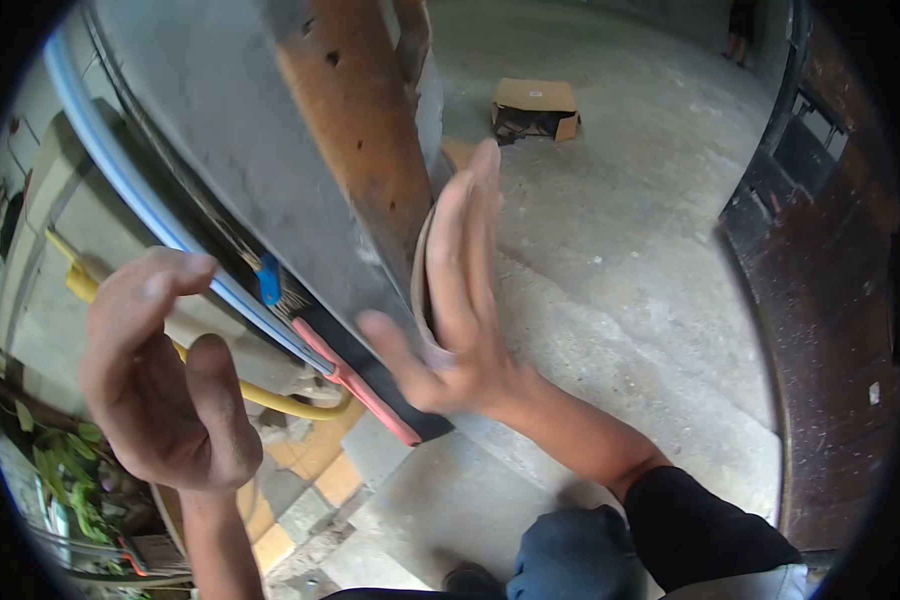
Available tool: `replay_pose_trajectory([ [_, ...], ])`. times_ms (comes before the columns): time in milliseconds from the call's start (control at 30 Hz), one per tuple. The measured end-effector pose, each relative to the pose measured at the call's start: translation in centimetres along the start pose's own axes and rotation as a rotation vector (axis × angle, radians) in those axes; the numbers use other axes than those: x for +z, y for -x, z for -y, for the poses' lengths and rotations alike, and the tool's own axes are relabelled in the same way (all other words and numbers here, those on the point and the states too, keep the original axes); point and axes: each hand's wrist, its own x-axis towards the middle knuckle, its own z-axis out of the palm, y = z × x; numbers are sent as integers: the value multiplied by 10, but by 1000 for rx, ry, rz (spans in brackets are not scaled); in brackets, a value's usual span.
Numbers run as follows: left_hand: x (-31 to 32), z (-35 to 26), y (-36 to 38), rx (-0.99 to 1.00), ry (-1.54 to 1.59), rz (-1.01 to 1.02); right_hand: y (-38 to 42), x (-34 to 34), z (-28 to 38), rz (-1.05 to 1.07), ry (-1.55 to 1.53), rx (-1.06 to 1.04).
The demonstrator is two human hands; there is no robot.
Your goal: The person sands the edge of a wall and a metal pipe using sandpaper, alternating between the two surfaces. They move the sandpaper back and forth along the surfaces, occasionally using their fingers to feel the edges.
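Observation:
My right hand (458,290) is pressed along the corner of a grey post (240,130), fingers stretched upward and thumb spread. A thin, curved tan sheet (420,270) sits between its palm and the post; I cannot make out exactly what it is. Rust-brown patches (355,130) with small holes mark the post's right face. My left hand (170,380) hangs in the air left of the post, fingers loosely curled, thumb apart, holding nothing. Behind it run a blue-and-white hose (135,180) and a pink handle-like bar (365,395).
A cardboard box (535,95) sits on the concrete floor (620,210) beyond the post. At right stands a dark metal door (820,260). A yellow hose (290,402), a blue-topped bristled tool (269,280) and plants (70,460) are at left. A person's legs (738,45) show far back.

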Motion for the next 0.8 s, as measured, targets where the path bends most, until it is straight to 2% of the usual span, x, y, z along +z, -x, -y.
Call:
replay_pose_trajectory([
  [33,4,6,-10,39,-48,-28,-1,-8,0,85,-42,34],
  [67,-2,13,-20,159,-173,37,-3,-23,7,150,-91,118],
  [200,5,30,-39,324,-460,-35,-11,-61,-2,32,71,137],
  [300,33,24,-55,241,-477,-57,-26,-72,-9,-250,-340,397],
  [367,80,24,-63,252,-495,-135,-25,-83,-18,-378,-483,513],
  [400,98,25,-62,235,-508,-184,-24,-92,-26,-261,-507,469],
  [500,113,31,-61,178,-540,-216,-42,-93,-26,-288,-630,486],
  [567,116,35,-58,154,-549,-221,-65,-109,-21,2,-481,510],
  [633,116,37,-53,124,-553,-212,-73,-105,-5,138,-466,617],
  [733,114,38,-49,80,-566,-189,-75,-81,27,-42,-635,733],
  [800,113,40,-46,60,-574,-191,-69,-69,25,-32,-549,594],
])
